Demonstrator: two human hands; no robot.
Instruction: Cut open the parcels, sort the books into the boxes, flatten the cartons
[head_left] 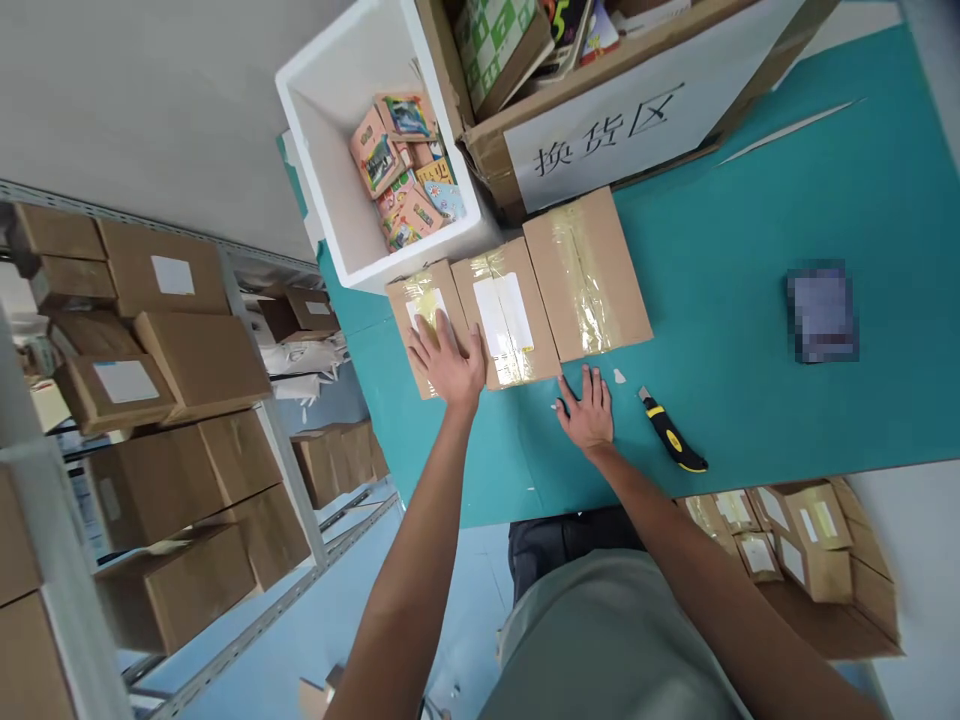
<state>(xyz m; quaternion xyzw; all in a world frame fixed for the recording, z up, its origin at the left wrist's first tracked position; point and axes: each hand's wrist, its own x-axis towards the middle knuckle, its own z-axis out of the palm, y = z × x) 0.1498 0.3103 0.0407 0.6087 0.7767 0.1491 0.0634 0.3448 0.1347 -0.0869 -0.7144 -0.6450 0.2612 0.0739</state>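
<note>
Three taped cardboard boxes lie side by side on the green tabletop. My left hand [452,368] rests with fingers spread on the leftmost box [421,282], partly covering its white label. The middle box [517,375] carries a white label under clear tape. To its right lies the largest box [615,270], sealed with a wide strip of yellowish tape. My right hand [589,412] lies on the tabletop just below that box, fingers apart and holding nothing. A black and yellow utility knife [673,431] lies to the right of this hand, its blade showing.
A white foam box [322,170] holds small colourful packs. Beside it stands a large carton [491,172] of books with a paper sign. A blurred dark item [823,312] lies on the green table [735,300]. Shelves of cartons [202,365] stand left; an open carton [832,630] sits lower right.
</note>
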